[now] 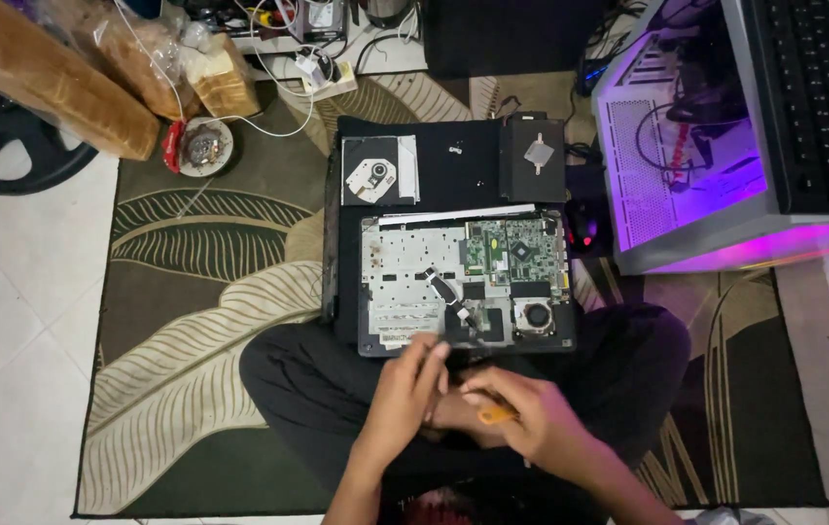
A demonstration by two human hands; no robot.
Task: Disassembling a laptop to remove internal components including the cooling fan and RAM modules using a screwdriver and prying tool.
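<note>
Opened laptop (463, 282) lay at frame centre, boards exposed. Left hand (405, 394), fingers loosely spread, touched its near edge; right hand (521, 418) pinched an orange tool (497, 414). Disassembly apparently midway; next move demands precise tool placement.

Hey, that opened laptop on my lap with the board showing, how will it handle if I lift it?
The opened laptop looks stiff and flat, so probably no flopping. Its bare circuit board and fan seem fragile, so edge grips look safer. The loose ribbon cable would likely flap or snag.
</note>
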